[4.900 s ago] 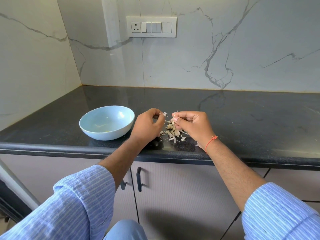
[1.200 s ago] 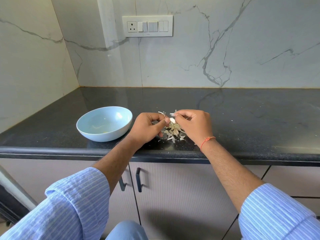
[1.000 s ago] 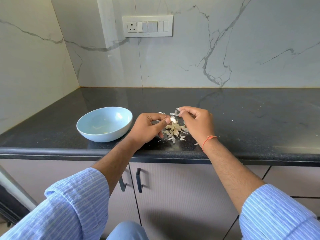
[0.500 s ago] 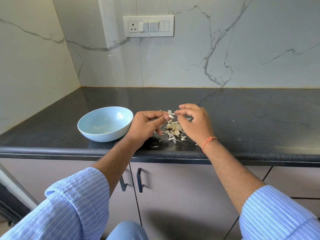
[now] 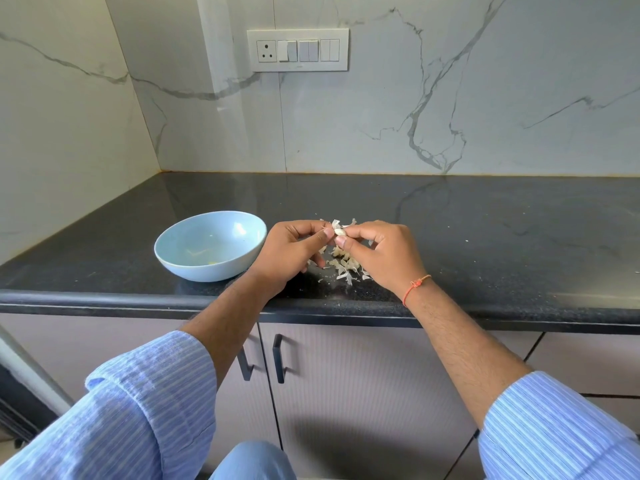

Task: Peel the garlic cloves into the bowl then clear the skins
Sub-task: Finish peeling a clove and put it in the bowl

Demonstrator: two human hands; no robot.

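Note:
A small pale garlic clove point(image 5: 338, 232) with loose papery skin sticking up is pinched between the fingertips of both hands. My left hand point(image 5: 292, 252) holds it from the left with thumb and forefinger. My right hand point(image 5: 382, 254) pinches it from the right. Below the hands, a heap of garlic cloves and skins point(image 5: 344, 265) lies on the black counter point(image 5: 485, 237). A light blue bowl point(image 5: 211, 244) stands to the left of my left hand, with a few pale bits inside.
The counter's rounded front edge runs just below my wrists, with cabinet doors and black handles point(image 5: 278, 358) underneath. Marble walls close off the back and left. A switch panel point(image 5: 298, 50) is on the back wall. Stray skin flecks lie around the heap.
The hands have drawn back together after the right hand pulled a strip of skin away. Both now pinch the clove a little above the heap.

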